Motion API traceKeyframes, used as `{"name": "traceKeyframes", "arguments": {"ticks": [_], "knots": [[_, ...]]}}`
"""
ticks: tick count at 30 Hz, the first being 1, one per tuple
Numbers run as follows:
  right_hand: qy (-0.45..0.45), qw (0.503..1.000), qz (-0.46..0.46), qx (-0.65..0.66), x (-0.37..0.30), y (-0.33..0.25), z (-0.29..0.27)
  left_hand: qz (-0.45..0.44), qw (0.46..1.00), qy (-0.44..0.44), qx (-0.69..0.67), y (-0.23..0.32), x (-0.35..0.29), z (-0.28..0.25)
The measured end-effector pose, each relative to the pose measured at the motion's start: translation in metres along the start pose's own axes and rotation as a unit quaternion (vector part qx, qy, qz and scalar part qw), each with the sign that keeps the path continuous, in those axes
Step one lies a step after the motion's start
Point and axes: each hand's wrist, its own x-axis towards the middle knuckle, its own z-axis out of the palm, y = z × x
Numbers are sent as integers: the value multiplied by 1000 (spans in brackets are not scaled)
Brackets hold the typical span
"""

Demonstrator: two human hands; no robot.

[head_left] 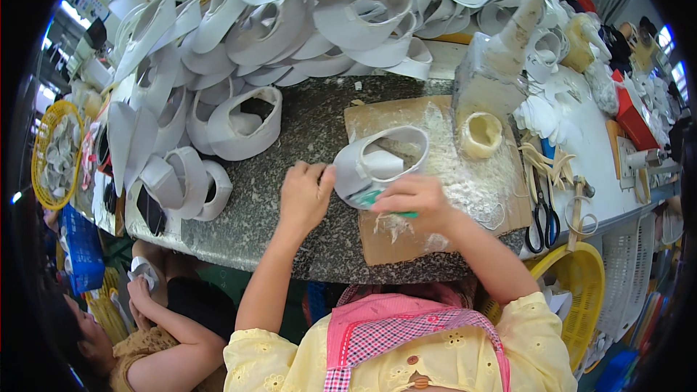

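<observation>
A white visor-shaped piece (350, 163), with a raised loop band and a wide flared edge, lies at the left side of a cardboard sheet (385, 243). My left hand (306, 192) is closed at the piece's left edge, fingers curled and thumb against it. My right hand (417, 203) is closed around a small green brush (367, 197), whose head is at the piece's near edge; the bristles are too blurred to make out. Behind my right hand, a round pot (481, 136) with a crusted, yellowish rim stands on the cardboard, which is caked with whitish residue.
Similar white pieces (247, 127) are heaped along the left and back of the speckled stone tabletop (312, 112). Black-handled scissors (541, 218) lie to the right. A yellow basket (581, 297) stands below the right edge. At lower left sits another person (167, 327).
</observation>
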Motion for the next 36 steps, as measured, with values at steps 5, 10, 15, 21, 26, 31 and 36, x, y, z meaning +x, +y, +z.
{"name": "traceKeyframes", "arguments": {"ticks": [5,10,15,21,26,31,36], "knots": [[-103,989,79,-64,0,4,-69,1,998,61,-13,-4,-15,11],[-95,993,10,63,35,-8,-40,-116,945,2,-305,2,-5,15],[-220,974,63,-3,29,13,-66,-207,846,-42,-490,13,-1,9],[-181,953,231,78,13,-12,-105,-202,792,-110,-565,19,-1,3],[-96,896,336,274,10,-18,-71,-163,755,-174,-611,34,-2,8],[-103,818,386,414,0,-16,-76,-87,663,-211,-713,38,-4,29],[-58,833,423,353,0,-36,-112,-114,712,-111,-684,38,-7,21]]}}
